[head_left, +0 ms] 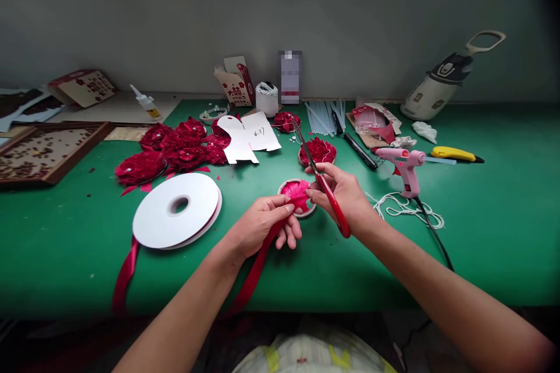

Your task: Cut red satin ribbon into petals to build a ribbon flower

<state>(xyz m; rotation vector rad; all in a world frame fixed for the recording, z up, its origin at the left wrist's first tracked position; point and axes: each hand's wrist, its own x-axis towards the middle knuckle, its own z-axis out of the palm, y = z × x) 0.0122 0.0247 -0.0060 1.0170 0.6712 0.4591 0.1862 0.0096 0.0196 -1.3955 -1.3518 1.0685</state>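
My left hand (271, 221) pinches a length of red ribbon (258, 265) between thumb and forefinger; its other fingers are loosely curled. The ribbon hangs over the table's front edge. My right hand (339, 192) holds scissors with red handles (333, 204), their blades pointing up and away. Its thumb and fingertips meet near the ribbon's end, though I cannot tell whether they touch it. Just beyond both hands lies a round pale-rimmed piece (281, 186) with pink-red pieces inside, partly hidden by my fingers. A white ribbon spool (151, 218) lies to the left.
Red fabric flowers (186, 151) cluster at left, with another flower (318, 151) beyond the scissors. A white card (262, 134) lies behind. On the right are a pink glue gun (408, 172), a yellow utility knife (452, 154) and a leaning bottle (431, 93). A wooden tray (65, 166) sits far left.
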